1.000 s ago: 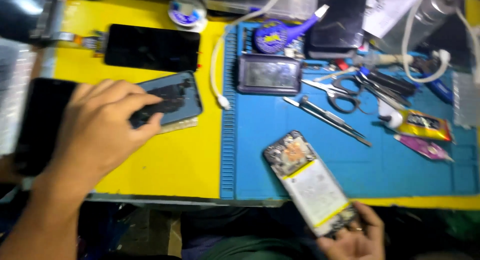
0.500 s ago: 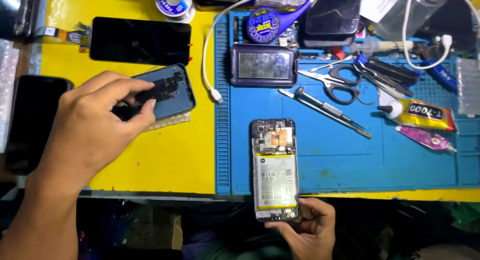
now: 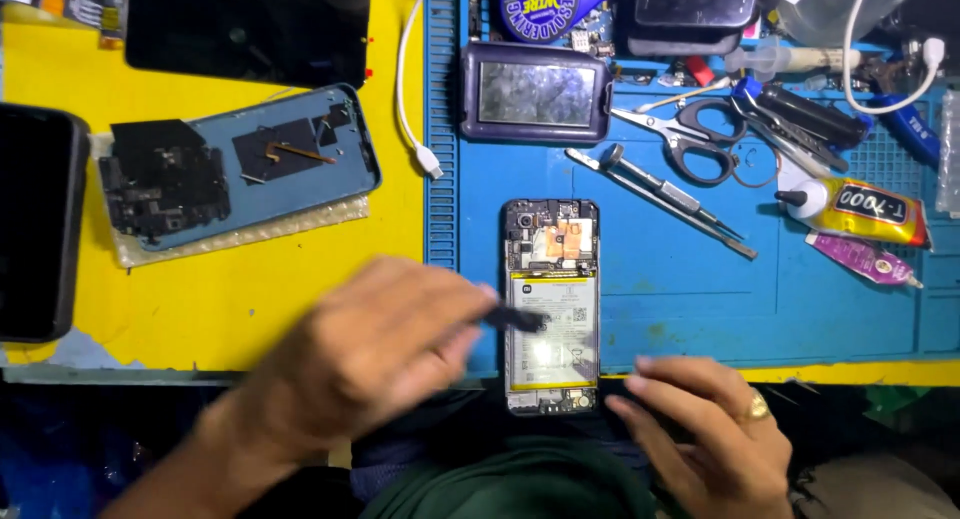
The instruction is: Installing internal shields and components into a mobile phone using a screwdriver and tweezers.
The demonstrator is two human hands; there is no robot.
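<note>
An opened phone (image 3: 552, 279) with its battery and circuit board bare lies flat on the blue mat (image 3: 680, 289), near the front edge. My left hand (image 3: 370, 359), blurred, hovers just left of it and pinches a small black part (image 3: 515, 319) over the battery's left side. My right hand (image 3: 700, 429), wearing a ring, rests at the table's front edge with fingers apart. Its fingertips are beside the phone's lower right corner; I cannot tell whether they touch it.
A blue back cover (image 3: 250, 169) with black parts lies on the yellow mat (image 3: 200, 309). A black screen panel (image 3: 250, 29), a dark phone (image 3: 35, 234), a white cable (image 3: 410, 109), a purple-framed device (image 3: 535, 94), scissors (image 3: 690, 144), tweezers (image 3: 660, 189) and a glue tube (image 3: 860, 209) surround the phone.
My left hand left the blue back cover and swung right to the opened phone with a small black part. My right hand set the phone flat on the blue mat and let go.
</note>
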